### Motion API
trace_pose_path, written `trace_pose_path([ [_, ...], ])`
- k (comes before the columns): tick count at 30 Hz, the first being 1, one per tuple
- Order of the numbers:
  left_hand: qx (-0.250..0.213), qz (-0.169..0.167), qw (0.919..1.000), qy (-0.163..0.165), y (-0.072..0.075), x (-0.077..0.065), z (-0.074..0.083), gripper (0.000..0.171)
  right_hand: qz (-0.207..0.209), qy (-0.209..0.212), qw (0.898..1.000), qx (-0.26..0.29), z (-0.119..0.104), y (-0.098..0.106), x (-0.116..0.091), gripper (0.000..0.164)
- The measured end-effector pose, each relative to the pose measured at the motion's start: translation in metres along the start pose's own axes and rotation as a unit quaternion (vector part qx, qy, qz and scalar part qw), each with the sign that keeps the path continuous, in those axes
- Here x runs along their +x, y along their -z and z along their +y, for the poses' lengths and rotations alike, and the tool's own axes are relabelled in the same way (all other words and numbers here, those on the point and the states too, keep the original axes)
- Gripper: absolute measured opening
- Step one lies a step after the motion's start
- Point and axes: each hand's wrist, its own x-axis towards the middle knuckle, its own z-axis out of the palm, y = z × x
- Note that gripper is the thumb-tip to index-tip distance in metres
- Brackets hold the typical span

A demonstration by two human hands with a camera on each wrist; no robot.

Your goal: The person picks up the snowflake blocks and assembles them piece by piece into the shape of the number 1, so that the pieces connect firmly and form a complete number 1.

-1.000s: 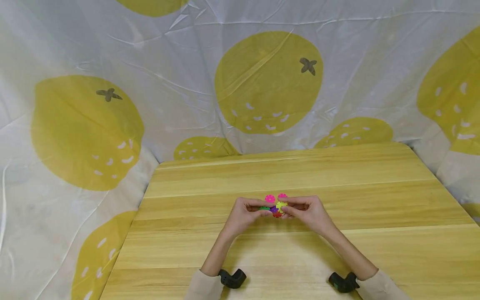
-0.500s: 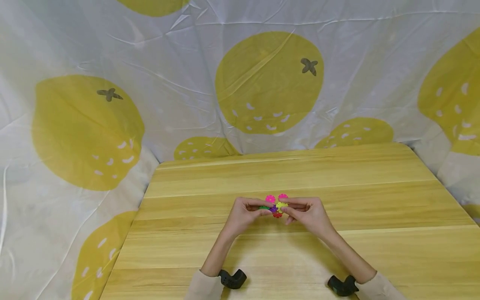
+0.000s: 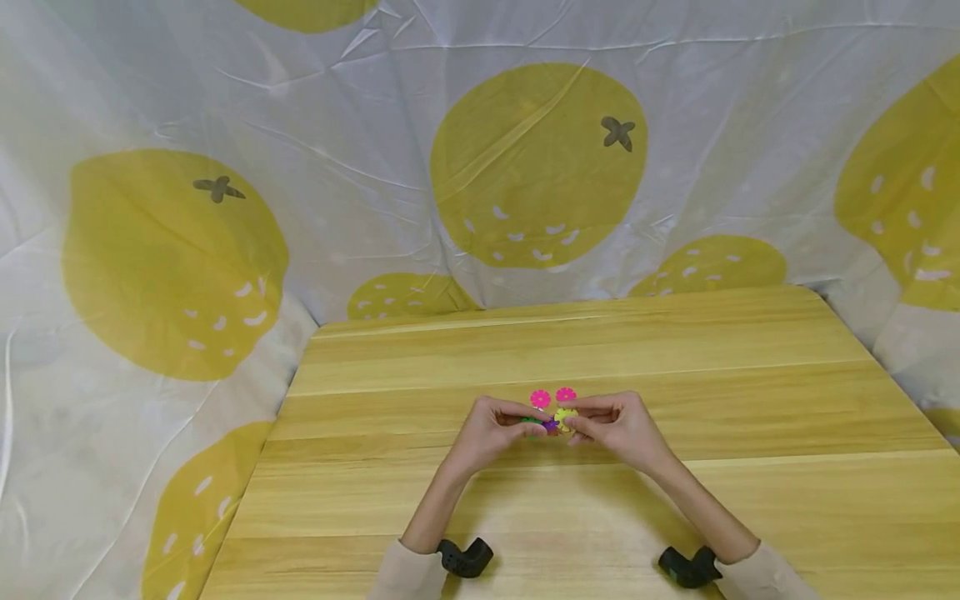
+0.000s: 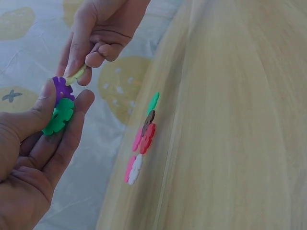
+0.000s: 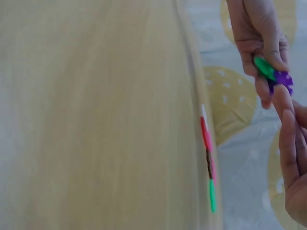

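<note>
My left hand [image 3: 487,433] pinches a green notched plastic disc [image 4: 58,116] between thumb and fingers. A purple notched disc [image 4: 62,90] is slotted to the green one and sticks out past the thumb tip. From the other side, my right hand [image 3: 626,429] pinches a yellow disc [image 3: 564,419] by its edge. In the left wrist view the yellow disc meets the purple one's edge at an angle. Seen from the right wrist, the right fingers hide the yellow disc. Both hands are raised over the table.
Loose notched discs lie on the wooden table [image 3: 600,517] beyond the hands: two pink [image 3: 540,398], a white [image 4: 135,169], a red [image 4: 147,139], a brown [image 4: 148,123] and a green disc [image 4: 153,103]. A lemon-print cloth [image 3: 360,167] hangs behind the table's far edge.
The held discs have shifted slightly toward me and tilted, and they now cover more of the red disc on the table. Both hands keep their grip.
</note>
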Motion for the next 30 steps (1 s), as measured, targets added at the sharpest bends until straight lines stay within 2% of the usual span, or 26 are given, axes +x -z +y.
trace_pose_path([
  [5, 0.0, 0.019, 0.9998, -0.001, -0.002, 0.001, 0.001, 0.018, 0.023, 0.03, 0.999, 0.006, 0.004, -0.002, -0.001, 0.031],
  [12, -0.015, 0.018, 0.9997, -0.009, -0.003, 0.0, 0.001, 0.016, 0.0, 0.044, 0.999, -0.009, -0.002, 0.001, 0.0, 0.03],
  [15, -0.025, 0.016, 0.9995, -0.01, -0.004, 0.0, 0.0, 0.015, 0.003, 0.044, 0.999, -0.02, -0.003, 0.0, 0.0, 0.03],
  [27, -0.022, 0.042, 0.9988, 0.011, -0.007, 0.001, -0.002, 0.016, 0.035, 0.082, 0.996, -0.005, 0.005, -0.01, 0.0, 0.027],
  [30, -0.024, 0.041, 0.9988, 0.007, -0.006, 0.0, -0.002, 0.018, 0.038, 0.082, 0.996, -0.001, 0.005, -0.01, 0.0, 0.027],
])
